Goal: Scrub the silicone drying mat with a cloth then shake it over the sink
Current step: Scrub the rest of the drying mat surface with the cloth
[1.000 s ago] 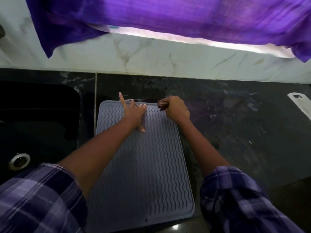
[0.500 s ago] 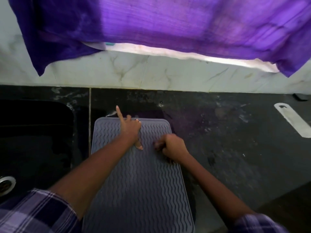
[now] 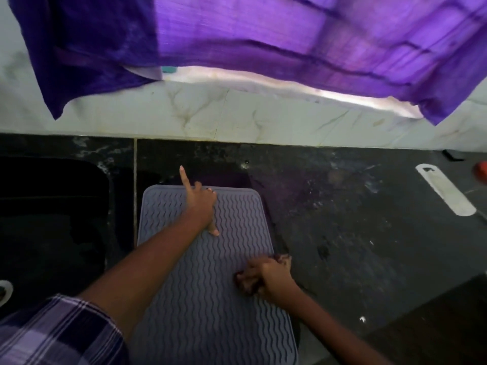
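Bunching in right grip (image 3: 274, 276): cloth (image 3: 243, 281)

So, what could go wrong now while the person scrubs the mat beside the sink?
1. The left hand presses only the far end of the mat, so the near part may slide or buckle under the scrubbing.
2. The right hand grips the cloth at the mat's right edge; a stroke could run onto the stained counter and bring dirt back.
3. The purple cloth hangs low over the counter and could be bumped when the mat is lifted toward the sink.
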### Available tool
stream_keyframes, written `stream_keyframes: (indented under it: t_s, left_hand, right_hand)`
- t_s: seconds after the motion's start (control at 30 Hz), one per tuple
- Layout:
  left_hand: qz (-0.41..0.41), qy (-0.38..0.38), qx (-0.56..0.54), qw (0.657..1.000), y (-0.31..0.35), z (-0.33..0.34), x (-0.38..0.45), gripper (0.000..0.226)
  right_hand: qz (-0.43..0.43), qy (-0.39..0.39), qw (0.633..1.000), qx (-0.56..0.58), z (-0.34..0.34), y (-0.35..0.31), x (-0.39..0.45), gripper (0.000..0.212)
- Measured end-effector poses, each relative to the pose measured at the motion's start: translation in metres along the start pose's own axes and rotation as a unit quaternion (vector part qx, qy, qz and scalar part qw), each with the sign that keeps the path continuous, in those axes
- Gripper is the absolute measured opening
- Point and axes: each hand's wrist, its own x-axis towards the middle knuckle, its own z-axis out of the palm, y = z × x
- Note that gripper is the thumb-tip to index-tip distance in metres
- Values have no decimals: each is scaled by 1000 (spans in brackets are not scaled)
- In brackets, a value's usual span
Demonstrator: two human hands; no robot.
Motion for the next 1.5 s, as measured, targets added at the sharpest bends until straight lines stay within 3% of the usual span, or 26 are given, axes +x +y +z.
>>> stream_keyframes:
  t_s: [0.07, 0.13, 0.2, 0.27, 0.37, 0.47, 0.53, 0.57, 0.67, 0.73, 0.8, 0.87, 0.97, 1.03, 1.1, 1.23, 1.33, 1.4, 1.5]
  left_hand:
    - [-2, 7, 10, 1000, 2, -1, 0, 115]
    - [-4, 6, 28, 1000, 5, -3, 2, 110]
    - [-6, -4, 48, 999, 8, -4, 4, 101]
    - [-6, -8, 68, 998, 11, -4, 5, 92]
    - [-3, -20, 76, 997, 12, -6, 5, 85]
    - [7, -14, 52, 999, 9, -5, 5, 88]
    - [18, 0, 24, 1000, 2, -4, 6, 92]
    - [22, 7, 13, 1000, -1, -3, 4, 93]
    - [17, 30, -9, 999, -3, 0, 0, 98]
    - [6, 31, -9, 999, -1, 1, -1, 98]
    - [-3, 30, -7, 1000, 0, 1, 0, 96]
    - [-10, 27, -7, 1000, 1, 3, 0, 98]
    - [-2, 35, -8, 999, -2, 9, 3, 106]
    - [6, 37, -4, 999, -5, 11, 4, 108]
    - [5, 38, 2, 999, -3, 9, 2, 108]
    - [-16, 56, 18, 998, 1, 11, -21, 118]
    - [39, 65, -24, 997, 1, 30, -51, 122]
    - [78, 48, -52, 994, 12, 45, -73, 123]
    - [61, 46, -65, 995, 30, 58, -90, 117]
  right_hand:
    - [17, -9, 1000, -8, -29, 4, 16, 30]
    - [57, 95, 994, 1, -65, 10, 51, 19]
    - [98, 217, 970, -46, -88, 17, 95, 22]
    - [118, 254, 951, -134, -89, 17, 130, 30]
    - [115, 263, 950, -122, -61, 17, 140, 33]
    - [66, 273, 956, -83, -17, 21, 70, 32]
    - [-12, 231, 970, -70, 9, 18, 16, 44]
    - [-26, 174, 981, -79, 10, 20, 4, 47]
    - [42, 93, 990, -97, -26, 24, 27, 28]
    - [58, 153, 984, -66, -51, 17, 61, 20]
    - [80, 226, 967, -81, -59, 1, 91, 24]
    - [74, 228, 965, -108, -41, -13, 100, 32]
    - [52, 252, 962, -90, 5, -16, 58, 33]
    - [-7, 284, 957, -66, 40, -18, 1, 34]
    - [-42, 260, 963, -55, 58, -19, -35, 39]
    - [5, 93, 996, 12, 14, -6, -7, 39]
    - [60, 136, 987, 62, -18, -8, 22, 44]
    - [62, 175, 982, -34, -13, -16, 32, 43]
    - [46, 208, 971, -108, 15, -31, 24, 36]
